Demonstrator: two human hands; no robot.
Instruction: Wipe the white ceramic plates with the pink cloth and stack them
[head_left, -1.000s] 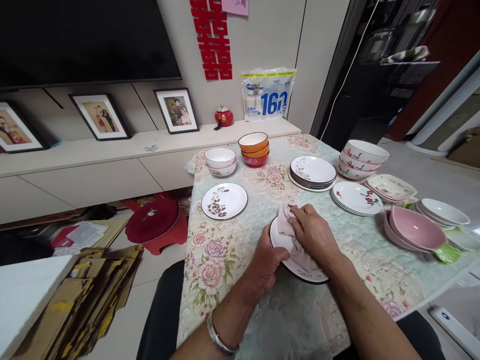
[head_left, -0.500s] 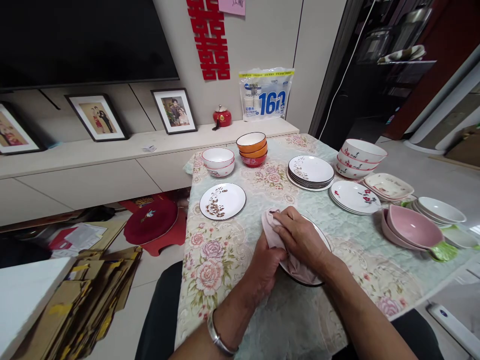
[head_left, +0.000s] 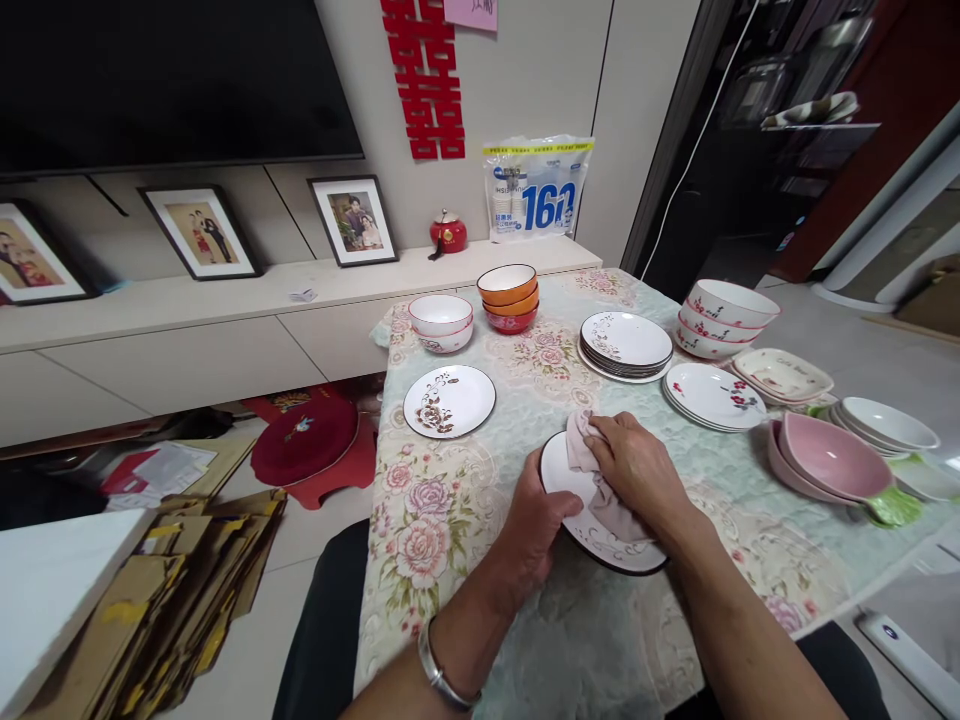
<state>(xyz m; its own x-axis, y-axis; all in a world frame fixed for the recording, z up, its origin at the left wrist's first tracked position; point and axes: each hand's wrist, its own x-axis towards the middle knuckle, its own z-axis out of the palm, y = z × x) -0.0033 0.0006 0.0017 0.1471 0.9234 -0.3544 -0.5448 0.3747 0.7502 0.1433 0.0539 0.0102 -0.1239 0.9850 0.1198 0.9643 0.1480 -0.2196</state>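
A white plate with a dark rim and brown pattern (head_left: 564, 472) is tilted over the near part of the table. My left hand (head_left: 534, 520) grips its left edge, thumb on the upper face and fingers mostly hidden beneath. My right hand (head_left: 637, 465) is closed on a pale pink cloth (head_left: 616, 512) and presses it against the plate's face, covering the far right side. Farther left, a similar plate with brown flowers (head_left: 450, 402) lies flat on the tablecloth. A stack of such plates (head_left: 627, 338) stands beyond my right hand.
Behind are white bowls (head_left: 441, 316) and orange and red bowls (head_left: 509, 292). On the right sit flowered plates (head_left: 712, 392), stacked bowls (head_left: 726, 312) and pink leaf-handled bowls (head_left: 832, 455). A red stool (head_left: 307, 445) and flattened cardboard (head_left: 180, 590) are on the floor at left.
My right hand and the cloth have moved right, off the plate's left rim. More of the plate's face now shows, and my left hand still holds its edge.
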